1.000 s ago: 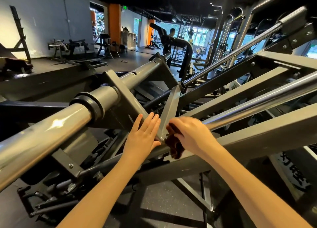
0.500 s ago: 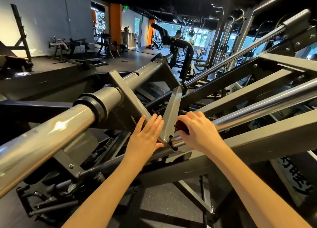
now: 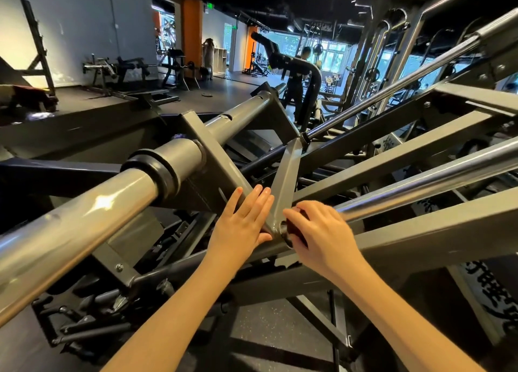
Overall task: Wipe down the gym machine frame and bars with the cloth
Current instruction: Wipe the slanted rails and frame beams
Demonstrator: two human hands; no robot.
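Note:
A grey steel gym machine frame (image 3: 420, 231) fills the view, with a flat grey bracket (image 3: 286, 181) running up from the centre. A polished chrome bar (image 3: 420, 188) ends at that bracket's lower end. My right hand (image 3: 319, 231) curls round the chrome bar's end and holds a dark brown cloth (image 3: 294, 233) against it; only a small part of the cloth shows under the fingers. My left hand (image 3: 241, 223) lies flat with straight fingers on the grey frame plate just left of the bracket.
A thick weight sleeve (image 3: 84, 217) with a black collar (image 3: 157, 170) crosses the left foreground. A second chrome bar (image 3: 392, 88) slants up to the right. A person (image 3: 297, 85) stands at a machine in the background. Speckled black floor (image 3: 266, 324) lies below.
My right hand with the cloth went from the frame joint up onto the chrome bar's end, then slid slightly down it. The left hand stayed flat on the frame.

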